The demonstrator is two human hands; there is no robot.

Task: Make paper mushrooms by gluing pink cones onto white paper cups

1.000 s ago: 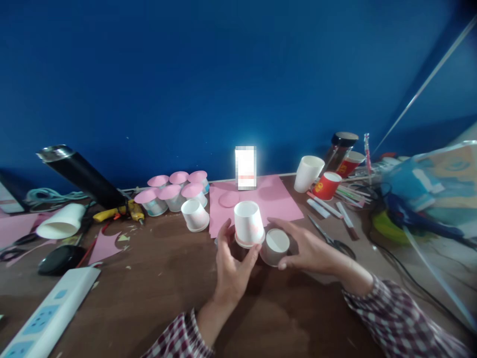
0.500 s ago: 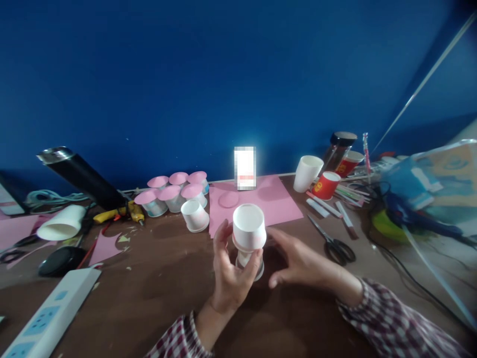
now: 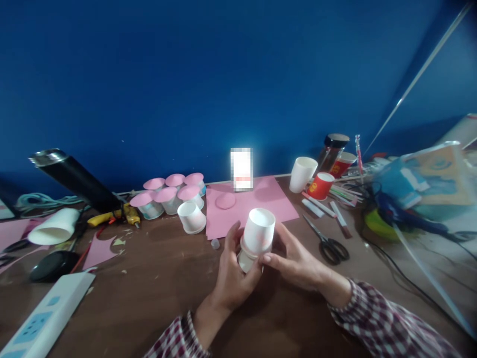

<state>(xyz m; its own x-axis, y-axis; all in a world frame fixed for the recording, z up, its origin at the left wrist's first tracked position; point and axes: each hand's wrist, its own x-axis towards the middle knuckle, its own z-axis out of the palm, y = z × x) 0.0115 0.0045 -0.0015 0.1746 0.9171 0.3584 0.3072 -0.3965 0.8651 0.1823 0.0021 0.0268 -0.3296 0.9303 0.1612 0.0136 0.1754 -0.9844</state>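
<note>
An upside-down white paper cup [image 3: 260,231] with faint pink print is between my two hands, low in the middle of the view. Another whitish cup-like piece [image 3: 245,261] shows just beneath its rim; whether the two are joined I cannot tell. My left hand [image 3: 238,268] wraps round them from the left, thumb in front. From the right, my right hand [image 3: 296,256] closes on the cup, its thumb at the rim and its other fingers partly hidden behind. A similar short white cup [image 3: 191,219] stands upside down beyond my left hand.
Several cups topped with pink paper discs [image 3: 169,195] stand back left. Pink paper sheets [image 3: 257,199] bear a loose disc [image 3: 225,201]. Scissors [image 3: 331,248] and red cups [image 3: 321,186] are right; a power strip [image 3: 55,308], glue gun [image 3: 130,214] and black flask [image 3: 74,174] are left.
My right hand has moved in from beside the cup and now grips it. The cup has shifted slightly right and tilted. A small translucent piece shows beside my left hand.
</note>
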